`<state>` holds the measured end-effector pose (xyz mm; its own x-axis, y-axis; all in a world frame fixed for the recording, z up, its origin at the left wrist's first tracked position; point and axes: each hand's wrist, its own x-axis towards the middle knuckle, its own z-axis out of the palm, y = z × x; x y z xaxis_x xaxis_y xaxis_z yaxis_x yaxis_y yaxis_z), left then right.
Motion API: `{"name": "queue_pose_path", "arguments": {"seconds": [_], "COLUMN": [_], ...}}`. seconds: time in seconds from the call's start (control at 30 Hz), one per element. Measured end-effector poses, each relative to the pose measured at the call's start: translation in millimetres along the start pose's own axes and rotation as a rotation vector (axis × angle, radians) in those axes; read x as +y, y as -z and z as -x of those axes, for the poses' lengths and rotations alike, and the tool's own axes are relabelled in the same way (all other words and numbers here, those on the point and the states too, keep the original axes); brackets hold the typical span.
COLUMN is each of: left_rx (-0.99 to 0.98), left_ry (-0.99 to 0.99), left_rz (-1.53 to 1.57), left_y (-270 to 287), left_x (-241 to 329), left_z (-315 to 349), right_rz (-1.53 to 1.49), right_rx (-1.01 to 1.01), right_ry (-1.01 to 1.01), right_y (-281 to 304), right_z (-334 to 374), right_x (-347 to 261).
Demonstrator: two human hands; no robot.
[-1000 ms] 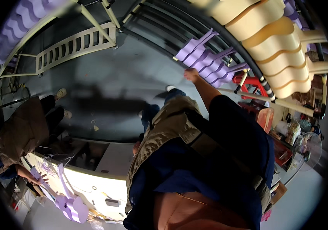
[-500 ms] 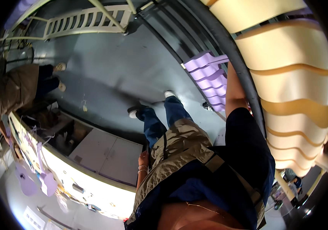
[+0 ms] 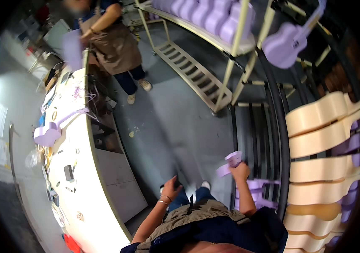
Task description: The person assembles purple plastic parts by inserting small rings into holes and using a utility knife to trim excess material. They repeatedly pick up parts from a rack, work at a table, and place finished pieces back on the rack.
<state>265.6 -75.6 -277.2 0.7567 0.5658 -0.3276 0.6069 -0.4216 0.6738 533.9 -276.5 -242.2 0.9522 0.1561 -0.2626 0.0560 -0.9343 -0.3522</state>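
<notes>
My right hand (image 3: 239,171) is closed round a light purple ukulele (image 3: 233,158), held by its neck at the side of the rack. Its headstock shows above my fingers; much of the rest is foreshortened or hidden. My left hand (image 3: 170,189) hangs empty before my apron, fingers apart, a bracelet on the wrist. More purple ukuleles (image 3: 258,189) lie on the rack's low black bars beside my right forearm. Unpainted cream ukuleles (image 3: 317,139) stand in a row on the rack at my right.
A long workbench (image 3: 100,198) runs along the left, bearing a purple ukulele (image 3: 48,134) and small tools. At its far end a person in a brown apron (image 3: 119,52) handles a purple piece. A wheeled rack (image 3: 230,48) of purple bodies stands ahead; another purple ukulele (image 3: 285,46) hangs at upper right.
My view has swung toward the right-hand racks and bench end. My right hand has come out from the rack with a purple ukulele. My left hand has lifted forward from my side.
</notes>
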Motion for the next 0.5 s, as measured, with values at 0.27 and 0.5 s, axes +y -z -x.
{"name": "queue_pose_path", "arguments": {"seconds": [0.27,0.5], "left_rx": [0.412,1.24], "left_ry": [-0.346,-0.474], "left_rz": [0.733,1.212], "left_y": [100,293], "left_x": [75,7], "left_z": [-9,95], "right_rz": [-0.344,-0.618], "right_rx": [-0.283,-0.405], "right_ry": [1.106,1.409], "right_y": [114,48], "right_z": [153,176], "right_x": [-304,-404]}}
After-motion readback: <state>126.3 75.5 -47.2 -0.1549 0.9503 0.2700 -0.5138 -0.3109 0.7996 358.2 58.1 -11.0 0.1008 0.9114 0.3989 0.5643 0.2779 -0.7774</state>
